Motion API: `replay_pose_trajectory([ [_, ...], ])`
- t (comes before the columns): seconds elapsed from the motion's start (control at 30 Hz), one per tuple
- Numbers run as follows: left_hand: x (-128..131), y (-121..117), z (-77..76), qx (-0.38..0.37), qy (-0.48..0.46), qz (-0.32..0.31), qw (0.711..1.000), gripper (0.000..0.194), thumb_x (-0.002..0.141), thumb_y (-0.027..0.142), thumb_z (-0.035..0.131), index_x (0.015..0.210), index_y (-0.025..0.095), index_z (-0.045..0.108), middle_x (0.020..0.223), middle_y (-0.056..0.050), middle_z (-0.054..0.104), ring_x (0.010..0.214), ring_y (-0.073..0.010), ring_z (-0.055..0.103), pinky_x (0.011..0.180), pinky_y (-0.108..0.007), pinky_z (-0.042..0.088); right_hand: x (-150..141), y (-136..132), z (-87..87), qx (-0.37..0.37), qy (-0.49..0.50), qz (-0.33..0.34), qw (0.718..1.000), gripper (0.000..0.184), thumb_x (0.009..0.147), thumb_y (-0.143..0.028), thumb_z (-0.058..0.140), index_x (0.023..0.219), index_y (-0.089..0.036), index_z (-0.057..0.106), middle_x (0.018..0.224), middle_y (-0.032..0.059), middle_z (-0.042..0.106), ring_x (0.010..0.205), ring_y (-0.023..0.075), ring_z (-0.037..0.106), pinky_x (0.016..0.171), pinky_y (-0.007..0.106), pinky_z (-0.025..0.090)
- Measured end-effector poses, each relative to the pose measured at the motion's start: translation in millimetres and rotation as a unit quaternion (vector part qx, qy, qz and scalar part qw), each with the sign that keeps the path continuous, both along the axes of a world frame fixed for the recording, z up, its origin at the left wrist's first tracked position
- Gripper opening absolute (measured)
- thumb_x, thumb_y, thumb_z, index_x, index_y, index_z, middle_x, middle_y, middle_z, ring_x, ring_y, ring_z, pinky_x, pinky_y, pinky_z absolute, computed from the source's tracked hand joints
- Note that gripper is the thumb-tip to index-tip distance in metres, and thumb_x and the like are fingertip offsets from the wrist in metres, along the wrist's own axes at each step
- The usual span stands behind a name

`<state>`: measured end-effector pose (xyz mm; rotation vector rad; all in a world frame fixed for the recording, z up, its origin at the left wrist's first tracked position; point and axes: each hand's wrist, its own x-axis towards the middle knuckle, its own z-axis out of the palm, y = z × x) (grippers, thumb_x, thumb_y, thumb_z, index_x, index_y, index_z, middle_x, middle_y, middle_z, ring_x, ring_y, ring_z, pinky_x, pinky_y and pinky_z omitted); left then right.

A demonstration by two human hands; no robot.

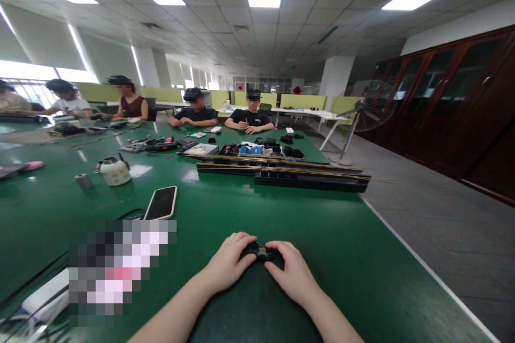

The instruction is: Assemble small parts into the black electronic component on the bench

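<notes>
Black device (262,252), right of the phone (161,202), and here's the left hand (230,261) pinching one end, right hand (293,272) the other, thumbs set against fingers!

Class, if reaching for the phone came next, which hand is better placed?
Probably the left hand: it is nearer the phone. The right hand is farther, across the black device.

"What does the small black object (263,252) look like?"
"Compact, with a yellowish patch facing up, longer side-to-side."
"Where?"
"Well in from the right edge of the green table (322,225)."
</notes>
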<state>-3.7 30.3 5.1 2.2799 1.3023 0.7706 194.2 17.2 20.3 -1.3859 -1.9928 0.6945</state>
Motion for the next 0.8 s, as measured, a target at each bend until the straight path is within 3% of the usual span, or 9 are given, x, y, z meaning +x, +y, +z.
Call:
replay_pose_trajectory([
  [0.8,-0.8,0.4,-1.1,0.004,0.001,0.001,1.000,0.031,0.085,0.026,0.052,0.115,0.023,0.053,0.109,-0.005,0.057,0.102,-0.0210,0.051,0.092,-0.037,0.041,-0.5,0.4,-1.2,-0.002,-0.001,0.000,1.000,0.028,0.071,-0.022,0.057,0.099,-0.023,0.062,0.103,0.0046,0.065,0.101,0.0221,0.056,0.091,0.036,0.041],
])
